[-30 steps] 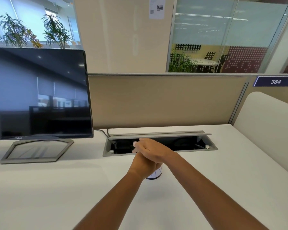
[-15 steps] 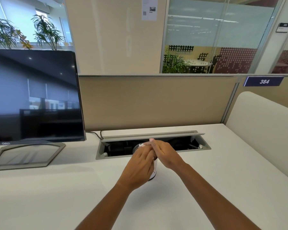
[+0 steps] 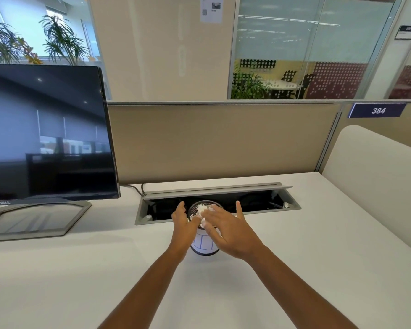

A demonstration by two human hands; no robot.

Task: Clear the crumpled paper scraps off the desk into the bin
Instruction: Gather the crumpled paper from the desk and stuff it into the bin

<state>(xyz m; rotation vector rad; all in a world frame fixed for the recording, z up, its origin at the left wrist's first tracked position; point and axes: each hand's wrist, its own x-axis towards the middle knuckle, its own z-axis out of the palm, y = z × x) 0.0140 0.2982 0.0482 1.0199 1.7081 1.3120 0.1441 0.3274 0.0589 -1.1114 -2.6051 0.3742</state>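
A small black mesh bin (image 3: 203,248) with a white label stands on the white desk (image 3: 81,269), just in front of the cable tray. Crumpled white paper scraps (image 3: 201,211) lie inside its mouth. My left hand (image 3: 183,225) is at the bin's left side with fingers spread and straight. My right hand (image 3: 228,230) hovers over the bin's right rim, fingers also spread, covering part of the bin. Neither hand holds anything.
A Dell monitor (image 3: 43,138) on a grey stand (image 3: 33,222) fills the left. An open cable tray (image 3: 259,203) runs along the desk behind the bin. A beige partition (image 3: 223,141) closes the back; a cream panel (image 3: 377,174) bounds the right.
My hands were pressed together over the bin; now they have parted and opened, showing the paper scraps lying in the bin.
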